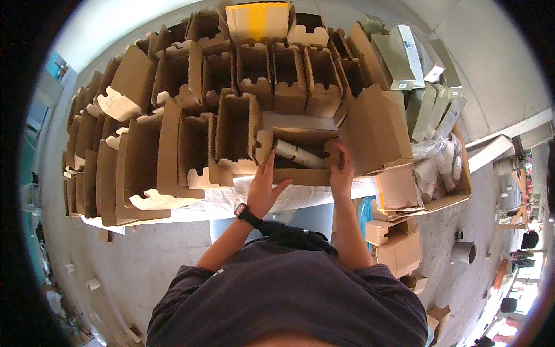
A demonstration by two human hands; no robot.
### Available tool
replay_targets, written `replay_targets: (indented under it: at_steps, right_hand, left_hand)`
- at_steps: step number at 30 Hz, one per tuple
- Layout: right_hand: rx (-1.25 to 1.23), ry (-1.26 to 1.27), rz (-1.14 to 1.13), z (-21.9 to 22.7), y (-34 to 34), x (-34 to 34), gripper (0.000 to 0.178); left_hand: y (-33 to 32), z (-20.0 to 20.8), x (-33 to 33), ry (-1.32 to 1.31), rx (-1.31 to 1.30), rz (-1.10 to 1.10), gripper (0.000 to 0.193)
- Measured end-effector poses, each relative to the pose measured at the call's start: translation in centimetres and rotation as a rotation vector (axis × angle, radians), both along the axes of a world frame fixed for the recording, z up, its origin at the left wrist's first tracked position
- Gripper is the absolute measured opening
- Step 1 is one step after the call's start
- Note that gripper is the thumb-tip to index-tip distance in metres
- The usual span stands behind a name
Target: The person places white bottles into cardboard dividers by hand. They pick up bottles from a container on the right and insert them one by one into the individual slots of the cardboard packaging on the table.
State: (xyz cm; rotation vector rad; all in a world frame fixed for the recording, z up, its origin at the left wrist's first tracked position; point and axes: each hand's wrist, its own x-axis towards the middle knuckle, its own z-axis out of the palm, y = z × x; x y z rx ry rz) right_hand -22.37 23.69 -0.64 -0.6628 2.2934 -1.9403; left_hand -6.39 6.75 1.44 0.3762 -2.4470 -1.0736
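An open brown cardboard box (pixel 300 177) is between my two hands at the near edge of the table. Inside it lies a pale cylinder (pixel 306 158) with a dark band, set at a slant. My left hand (pixel 264 188) grips the box's left end, its thumb stretched along the near wall. At the right end, the fingers of my right hand (pixel 342 169) are bent over the notched flap. A dark watch (pixel 247 215) is on my left wrist. The fingertips of both hands are partly hidden by the cardboard.
Rows of open cardboard boxes (pixel 202 141) stand close by on the left and beyond. A larger carton (pixel 396 188) at right holds plastic-wrapped pale pieces (pixel 437 168). Pale green and white boxes (pixel 399 61) are stacked behind it. More cartons (pixel 399 251) sit below the table.
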Motion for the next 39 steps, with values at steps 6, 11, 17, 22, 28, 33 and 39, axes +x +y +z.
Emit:
replay_targets:
  at_steps: [6,11,17,22,28,33,39]
  right_hand:
    - [0.126,0.192,0.025,1.8,-0.5,0.2,0.069]
    - [0.237,0.276,0.072,3.4,-0.6,0.3,0.074]
    - [0.241,0.266,0.089,3.5,-1.4,0.1,0.075]
    - [0.279,0.244,0.088,3.1,-1.3,-0.8,0.075]
    - [0.235,0.252,0.088,3.6,-1.1,-0.6,0.076]
    - [0.233,0.263,0.081,3.3,-1.1,-0.6,0.073]
    - [0.260,0.251,0.099,3.2,-1.2,-0.9,0.075]
  left_hand:
    - [-0.1,-0.2,0.2,-0.033,0.060,-0.002,0.088]
    - [0.2,-0.1,0.0,-0.015,0.044,-0.010,0.088]
    - [0.2,-0.5,0.1,-0.051,0.038,0.034,0.084]
    - [0.4,1.1,-0.5,0.059,-0.030,-0.037,0.072]
    - [0.3,1.6,-0.5,-0.023,-0.016,-0.083,0.069]
    - [0.2,1.6,-0.6,0.019,-0.131,-0.074,0.069]
    - [-1.0,2.9,-0.1,-0.131,-0.179,-0.172,0.071]
